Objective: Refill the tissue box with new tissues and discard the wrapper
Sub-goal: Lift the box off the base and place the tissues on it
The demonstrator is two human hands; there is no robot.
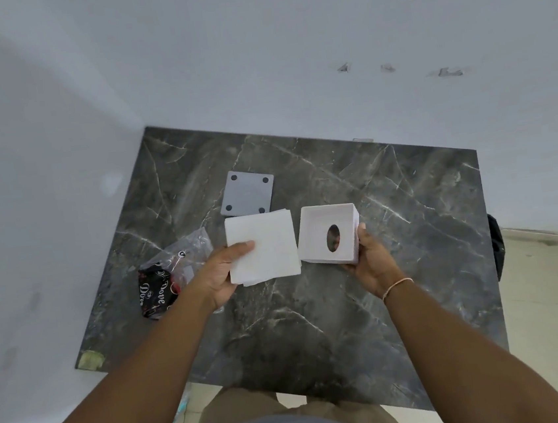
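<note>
The word "Dove" repeats in white script on the black part of the wrapper [156, 289].

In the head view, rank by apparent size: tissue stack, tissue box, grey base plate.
1. tissue stack
2. tissue box, close behind; it is tilted, so this is unsure
3. grey base plate, smallest

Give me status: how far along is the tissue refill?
Done: the wrapper lies opened on the table, and the grey base plate is off, behind the stack. In hand: left hand holds the tissue stack; right hand holds the white box, open side up and looking empty. Left: load the tissues, refit the base, bin the wrapper.
</note>
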